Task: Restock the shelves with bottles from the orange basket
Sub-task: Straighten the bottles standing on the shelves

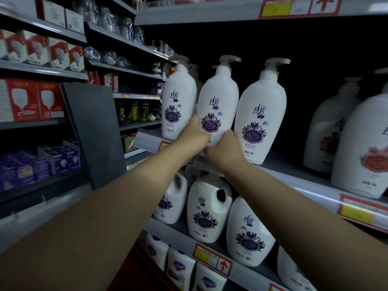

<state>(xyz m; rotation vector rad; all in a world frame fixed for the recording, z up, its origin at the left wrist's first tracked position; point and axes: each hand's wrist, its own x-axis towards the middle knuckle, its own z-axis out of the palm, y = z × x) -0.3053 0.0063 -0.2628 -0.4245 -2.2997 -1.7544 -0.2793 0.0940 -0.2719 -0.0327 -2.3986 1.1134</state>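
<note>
Grip from both sides: the left hand [196, 133] and the right hand [225, 147] wrap round the lower body of a white pump bottle with a purple label [218, 95], hiding its base. The bottle leans slightly left, between two matching pump bottles [178, 97] [260, 114] on the grey shelf [315, 185]. Handled jugs [207, 211] stand on the shelf below.

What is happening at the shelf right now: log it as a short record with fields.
held item: middle pump bottle, purple label
left hand: grips its lower left side
right hand: grips its lower right side
neighbours: left bottle and right bottle, same label
shelf: bottle's base hidden by hands
orange basket: not in view
</note>
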